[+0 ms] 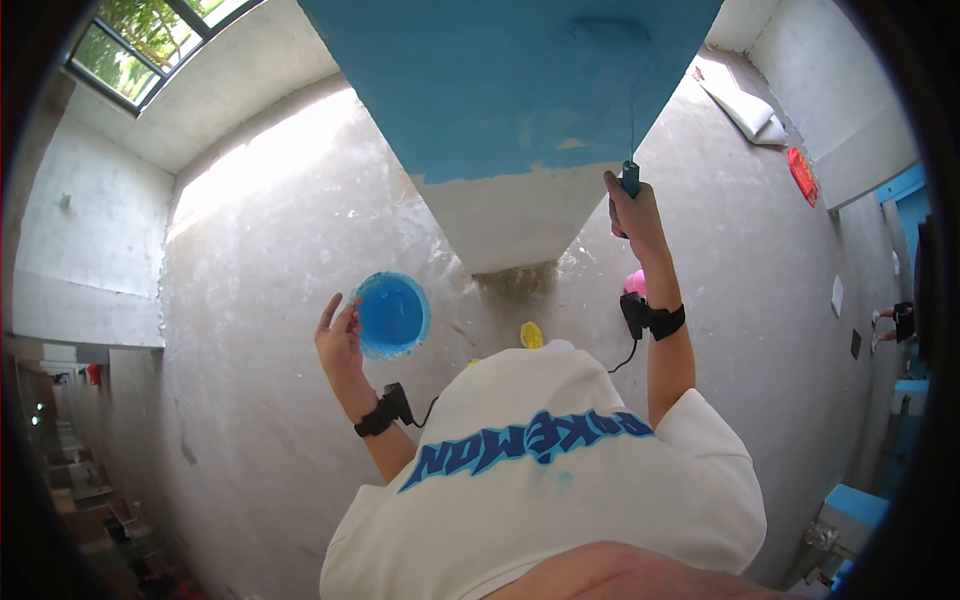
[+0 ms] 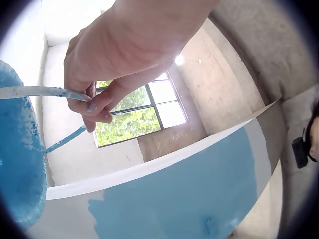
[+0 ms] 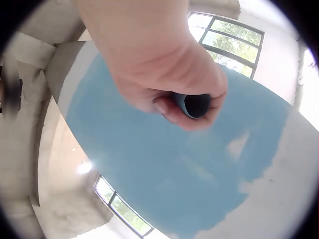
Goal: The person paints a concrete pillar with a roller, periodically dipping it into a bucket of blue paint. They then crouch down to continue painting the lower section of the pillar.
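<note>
My right hand (image 1: 628, 205) is raised and grips the blue handle (image 1: 631, 179) of a paint roller; its thin rod runs up to the roller head (image 1: 608, 30) on the blue-painted surface (image 1: 500, 80). The right wrist view shows that hand's fingers (image 3: 164, 107) curled round the handle's round end (image 3: 194, 104). My left hand (image 1: 340, 335) holds a blue paint bucket (image 1: 392, 315) beside it. From the left wrist camera, its fingers (image 2: 92, 107) pinch the bucket's thin white wire handle (image 2: 35, 92), with the paint-smeared bucket (image 2: 17, 159) at the left.
The surface's unpainted pale part (image 1: 505, 215) starts below the blue area. Bare grey concrete (image 1: 290, 300) surrounds it. A window (image 1: 150, 40) with greenery is at the upper left. Small yellow (image 1: 531, 335) and pink (image 1: 635, 283) objects show near the right arm.
</note>
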`<state>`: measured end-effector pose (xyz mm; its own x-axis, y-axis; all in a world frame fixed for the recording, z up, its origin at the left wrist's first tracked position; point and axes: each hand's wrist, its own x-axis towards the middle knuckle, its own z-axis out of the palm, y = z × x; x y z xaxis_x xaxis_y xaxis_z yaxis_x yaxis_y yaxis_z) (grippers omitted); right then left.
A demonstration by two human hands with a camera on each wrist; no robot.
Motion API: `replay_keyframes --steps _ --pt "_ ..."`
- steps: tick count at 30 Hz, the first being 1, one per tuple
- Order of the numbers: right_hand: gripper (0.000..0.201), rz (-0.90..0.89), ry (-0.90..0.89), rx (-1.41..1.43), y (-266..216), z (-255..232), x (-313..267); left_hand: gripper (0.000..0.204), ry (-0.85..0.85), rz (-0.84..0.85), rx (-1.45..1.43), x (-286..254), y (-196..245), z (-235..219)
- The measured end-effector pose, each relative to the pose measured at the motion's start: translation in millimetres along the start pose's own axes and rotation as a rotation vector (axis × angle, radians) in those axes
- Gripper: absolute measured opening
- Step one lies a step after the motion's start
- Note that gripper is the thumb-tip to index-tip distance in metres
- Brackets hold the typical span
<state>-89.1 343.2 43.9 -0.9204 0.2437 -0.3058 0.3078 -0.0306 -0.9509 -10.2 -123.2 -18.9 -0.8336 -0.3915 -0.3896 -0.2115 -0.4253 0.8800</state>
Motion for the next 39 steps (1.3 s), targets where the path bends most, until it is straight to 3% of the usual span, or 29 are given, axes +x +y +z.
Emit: replay_keyframes --steps 3,6,11,19,22,25,29,33,35,39 --pt "0.044 0.039 -0.011 0.009 44 3 31 0.046 0.03 0.004 0.003 -2 4 3" --pt "0.047 0.079 0.176 -0.173 96 5 49 0.046 0.044 -0.002 -0.013 -1 1 -2" --pt "0.045 0.204 0.243 -0.304 181 -3 55 0.045 0.062 0.006 -0.016 -1 1 -5" --pt "0.043 0.38 0.145 -0.28 226 -23 39 0.044 0.041 0.01 -0.01 -3 7 0" --pt "0.04 0.341 0.15 -0.267 211 -22 26 0.048 0.053 0.018 -0.006 -8 10 5" --pt "0.038 0.334 0.033 -0.073 190 -20 9 0.047 0.044 0.023 -0.021 -9 13 7" --pt "0.038 0.316 -0.063 0.121 136 -12 -21 0.047 0.052 0.022 -0.031 -9 14 5" --pt "0.042 0.121 -0.085 0.043 61 -8 -32 0.046 0.07 0.016 -0.045 -11 14 7" --pt "0.042 -0.071 -0.09 -0.146 22 -10 -33 0.046 0.09 -0.003 -0.011 -11 15 7" --pt "0.042 -0.151 -0.148 -0.064 -33 -6 -22 0.046 0.098 0.015 0.008 -11 14 5"
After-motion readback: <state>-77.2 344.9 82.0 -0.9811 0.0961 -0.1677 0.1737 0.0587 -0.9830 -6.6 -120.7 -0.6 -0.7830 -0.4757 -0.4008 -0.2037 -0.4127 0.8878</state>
